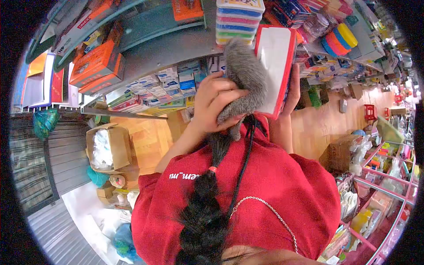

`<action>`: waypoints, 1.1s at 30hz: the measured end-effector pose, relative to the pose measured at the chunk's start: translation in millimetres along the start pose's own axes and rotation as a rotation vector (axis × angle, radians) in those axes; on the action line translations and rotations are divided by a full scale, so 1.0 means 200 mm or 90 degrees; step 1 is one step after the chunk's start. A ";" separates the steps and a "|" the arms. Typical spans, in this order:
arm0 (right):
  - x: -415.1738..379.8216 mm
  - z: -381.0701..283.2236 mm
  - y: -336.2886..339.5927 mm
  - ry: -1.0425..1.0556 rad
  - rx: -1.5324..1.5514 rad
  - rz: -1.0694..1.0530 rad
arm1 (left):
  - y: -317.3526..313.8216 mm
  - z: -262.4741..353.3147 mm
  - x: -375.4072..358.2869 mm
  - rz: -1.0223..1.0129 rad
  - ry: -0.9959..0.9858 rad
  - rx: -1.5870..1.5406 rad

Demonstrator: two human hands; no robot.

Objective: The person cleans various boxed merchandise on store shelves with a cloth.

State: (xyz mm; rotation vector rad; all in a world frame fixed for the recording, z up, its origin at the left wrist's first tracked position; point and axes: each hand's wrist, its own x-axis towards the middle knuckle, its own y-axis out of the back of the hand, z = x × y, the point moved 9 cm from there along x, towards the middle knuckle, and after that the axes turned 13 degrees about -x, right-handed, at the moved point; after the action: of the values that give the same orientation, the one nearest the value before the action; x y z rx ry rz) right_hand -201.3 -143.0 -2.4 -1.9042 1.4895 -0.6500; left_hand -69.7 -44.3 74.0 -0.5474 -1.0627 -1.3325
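My left hand [217,99] is closed around a grey fluffy cloth [247,75], its fingers curled over the fabric. The cloth's upper part presses against or overlaps the side of a box with red edges and a white face [274,66]. My right hand [293,90] grips that box from its right side, with the fingers partly hidden behind it. The box is held upright, tilted a little, in front of my chest. A stack of coloured plastic cases [238,20] stands on the shelf just behind the cloth.
A grey shelf [163,48] crosses ahead, with orange boxes [97,66] at the left and small packets [168,86] below. Bundled colourful rolls [339,39] sit at the right. An open carton [108,148] stands on the wooden floor; pink racks [380,187] of goods are at the right.
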 end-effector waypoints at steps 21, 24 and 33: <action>-0.15 0.22 -0.07 -0.196 -0.178 -0.031 | 0.02 -0.27 0.26 0.176 0.277 -0.321; -0.14 0.26 -0.05 -0.217 -0.160 -0.040 | 0.06 -0.36 0.26 0.224 0.270 -0.393; -0.09 0.20 0.01 -0.129 -0.131 0.054 | 0.01 -0.44 -0.05 0.293 0.453 -0.505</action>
State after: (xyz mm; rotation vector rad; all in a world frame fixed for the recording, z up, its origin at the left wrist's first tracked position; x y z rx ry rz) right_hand -178.9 -119.6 -31.8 -1.9797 1.5442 -0.2643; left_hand -39.9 -111.7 25.6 -0.7516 0.2043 -1.3370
